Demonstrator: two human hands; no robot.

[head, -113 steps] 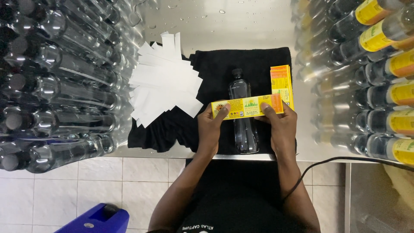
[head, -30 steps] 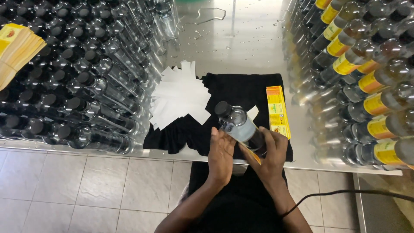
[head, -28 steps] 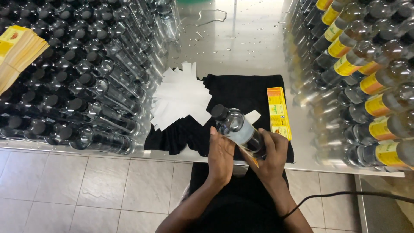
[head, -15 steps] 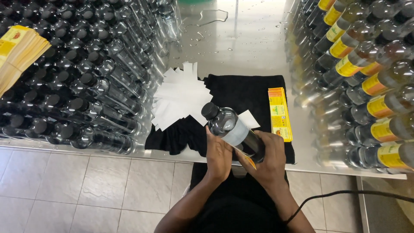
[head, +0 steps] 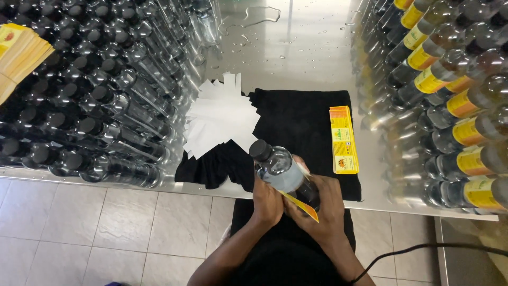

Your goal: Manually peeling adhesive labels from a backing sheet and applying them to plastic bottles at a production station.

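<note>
A bare lane of wet steel table (head: 296, 47) is left open up the middle of the frame. It is walled at left by stacked unlabelled bottles (head: 106, 100) and at right by labelled bottles (head: 450, 95). Lower centre is taken up by the black cloth (head: 301, 116), white paper strips (head: 222, 116) and yellow label stack (head: 343, 139).

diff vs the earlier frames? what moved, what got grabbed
The clear plastic bottle with the black cap, earlier lying on the black cloth, is now lifted and gripped by both the left hand and the right hand. The yellow label, once held flat above it, is now against the bottle. The white backing strips and the label stack stayed put.
</note>
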